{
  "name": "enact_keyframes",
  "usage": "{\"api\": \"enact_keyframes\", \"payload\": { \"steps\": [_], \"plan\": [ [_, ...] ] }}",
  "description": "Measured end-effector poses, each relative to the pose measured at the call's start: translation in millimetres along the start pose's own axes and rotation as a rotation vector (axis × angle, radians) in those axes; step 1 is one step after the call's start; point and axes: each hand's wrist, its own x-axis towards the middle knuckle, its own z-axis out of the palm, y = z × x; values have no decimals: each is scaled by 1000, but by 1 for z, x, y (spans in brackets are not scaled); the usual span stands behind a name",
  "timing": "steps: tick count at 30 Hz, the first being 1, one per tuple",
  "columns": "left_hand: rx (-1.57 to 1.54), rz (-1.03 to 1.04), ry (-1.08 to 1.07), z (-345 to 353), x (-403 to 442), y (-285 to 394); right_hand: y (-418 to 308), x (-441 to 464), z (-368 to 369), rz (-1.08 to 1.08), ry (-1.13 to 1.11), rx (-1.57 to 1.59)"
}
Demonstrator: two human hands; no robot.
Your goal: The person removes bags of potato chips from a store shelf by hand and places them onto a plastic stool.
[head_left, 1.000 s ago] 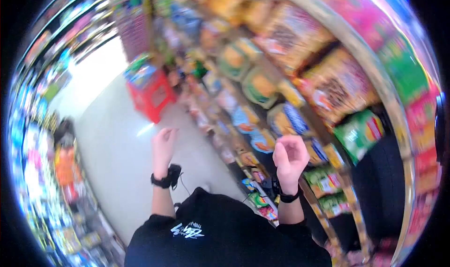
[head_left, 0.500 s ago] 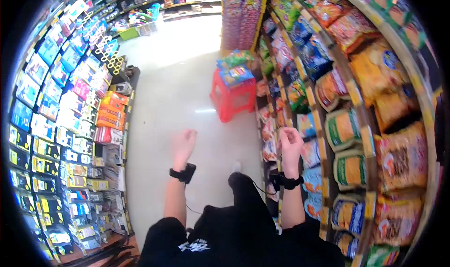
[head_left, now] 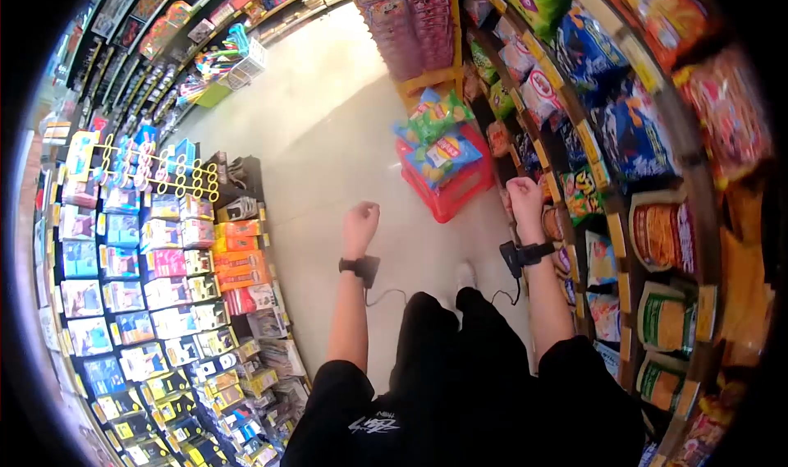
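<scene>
Place: shop | R: shelves point(head_left: 699, 159) w/ rows of snack bags point(head_left: 630, 130), price labels point(head_left: 647, 68) on edges | L: small pkgd goods point(head_left: 168, 282) in tight rows | ctr: pale aisle floor point(head_left: 316, 151), red stool point(head_left: 482, 174) w/ chip bags point(head_left: 445, 157) on top | far end: pink pkts point(head_left: 414, 28) in cols, basket point(head_left: 248, 66) of bright goods

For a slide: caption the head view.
Left hand and right hand, both curled, over a shop aisle; snack bags on a red stool ahead.

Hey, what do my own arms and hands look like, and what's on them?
Your left hand and right hand are ungloved. Each wrist wears a black strap with a boxy black device; a thin dark cable shows beside each. Black short sleeves leave your forearms bare.
</scene>
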Motion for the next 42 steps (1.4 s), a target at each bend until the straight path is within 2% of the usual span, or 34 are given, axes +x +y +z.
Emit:
{"api": "enact_keyframes", "payload": {
  "steps": [2, 3, 10, 12, 15, 16, 19, 21, 24, 28, 32, 34, 36, 38, 42],
  "plan": [
    [48, 58, -4, 8, 48, 7, -2, 37, 17, 55, 60, -83],
    [63, 75, -24, 16, 73, 2, 7, 59, 23, 23, 78, -91],
    [138, 150, -194, 98, 225, -51, 6, 160, 94, 213, 209, -240],
    [130, 175, -185, 126, 270, -61, 22, 200, 108, 161, 254, -405],
    [153, 319, -147, 171, 312, -86, 72, 257, 116, 132, 303, -679],
    [118, 267, -212, 177, 325, -80, 71, 267, 124, 150, 293, -656],
    [34, 150, -419, 180, 339, -62, 56, 267, 146, 263, 289, -574],
    [-9, 141, -532, 177, 344, -51, 69, 274, 154, 221, 356, -566],
    [34, 251, -511, 181, 350, -53, 116, 292, 138, 148, 354, -536],
    [164, 332, -593, 184, 363, -53, 128, 285, 134, 83, 369, -503],
    [103, 487, -676, 163, 364, -39, 148, 289, 125, -183, 346, -656],
    [55, 519, -650, 155, 356, -50, 89, 257, 148, -297, 316, -753],
    [19, 476, -564, 152, 346, -64, 53, 233, 154, -225, 282, -634],
    [-22, 431, -682, 105, 328, -40, 19, 197, 155, -121, 283, -599],
    [-56, 315, -988, 30, 275, 3, -21, 101, 126, -291, 326, -581]
  ]
}}
